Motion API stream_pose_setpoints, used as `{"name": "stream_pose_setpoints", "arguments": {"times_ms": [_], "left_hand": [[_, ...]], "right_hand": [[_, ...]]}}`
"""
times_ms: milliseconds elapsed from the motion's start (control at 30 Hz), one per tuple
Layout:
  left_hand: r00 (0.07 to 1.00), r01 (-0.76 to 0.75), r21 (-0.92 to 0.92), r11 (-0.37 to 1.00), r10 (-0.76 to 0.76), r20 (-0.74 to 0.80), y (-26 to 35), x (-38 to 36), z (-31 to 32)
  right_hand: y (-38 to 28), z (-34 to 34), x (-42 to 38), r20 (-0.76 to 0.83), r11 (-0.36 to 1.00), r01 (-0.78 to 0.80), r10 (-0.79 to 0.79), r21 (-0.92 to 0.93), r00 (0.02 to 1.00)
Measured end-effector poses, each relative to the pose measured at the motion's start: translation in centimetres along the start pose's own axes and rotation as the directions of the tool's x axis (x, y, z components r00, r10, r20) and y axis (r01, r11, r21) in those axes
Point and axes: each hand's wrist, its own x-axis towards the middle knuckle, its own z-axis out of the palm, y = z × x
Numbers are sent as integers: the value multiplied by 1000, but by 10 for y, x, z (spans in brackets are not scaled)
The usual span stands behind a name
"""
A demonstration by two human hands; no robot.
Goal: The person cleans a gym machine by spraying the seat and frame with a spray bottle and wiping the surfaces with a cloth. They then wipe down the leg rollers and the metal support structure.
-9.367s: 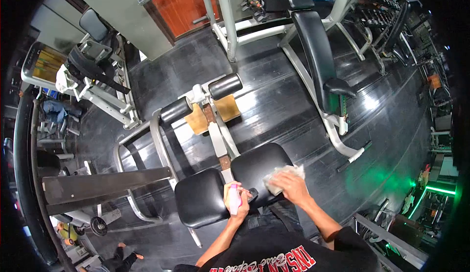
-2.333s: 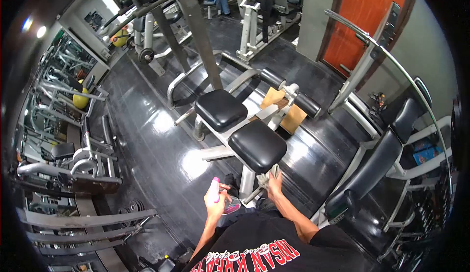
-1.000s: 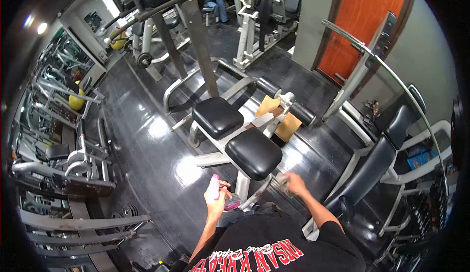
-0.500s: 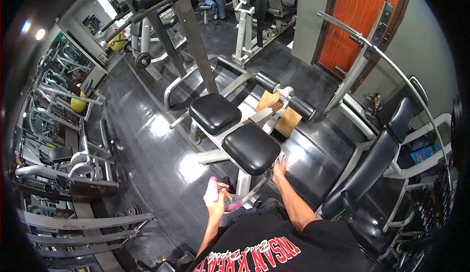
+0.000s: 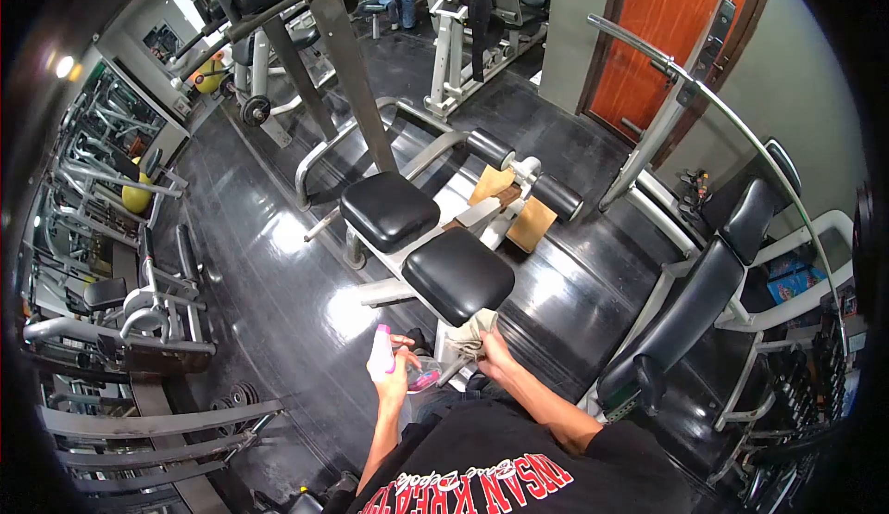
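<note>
I have the right hand (image 5: 497, 357) pinched around a crumpled cloth (image 5: 474, 332), right at the near corner of the front seat pad (image 5: 458, 275). The cloth overlaps that corner in my view; whether it presses on the underside or only hangs beside it, I can't tell. The left hand (image 5: 393, 382) is wrapped round a spray bottle (image 5: 381, 358) with a pink head, apart from the pad and on its near-left side; I can't make out whether the trigger is squeezed.

The relation I'd judge by is this: the pad lies forward and slightly left of the right hand, but forward and right of the left, and the right is clearly nearer. The pad is almost square, so I read no strong long axis.

Outward from that pad, the rear seat pad (image 5: 390, 209) sits just beyond its far-left side. The padded roller (image 5: 560, 199) and wooden board (image 5: 532, 224) are off its far-right side, and the long bench (image 5: 685, 319) stands well apart to its right.
</note>
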Motion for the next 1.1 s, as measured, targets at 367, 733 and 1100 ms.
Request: {"name": "stream_pose_setpoints", "arguments": {"times_ms": [367,733,1100], "left_hand": [[999,39,26,999,-38,-39,-6,-7,-11],[998,16,7,1000,-15,-61,-6,-1,-7],[999,35,6,999,-35,30,-14,17,2]], "right_hand": [[-19,46,49,847,-550,646,-299,-530,440],[-5,-1,79,885,-740,546,-143,-393,443],[-15,-96,36,825,-575,599,-302,-557,478]]}}
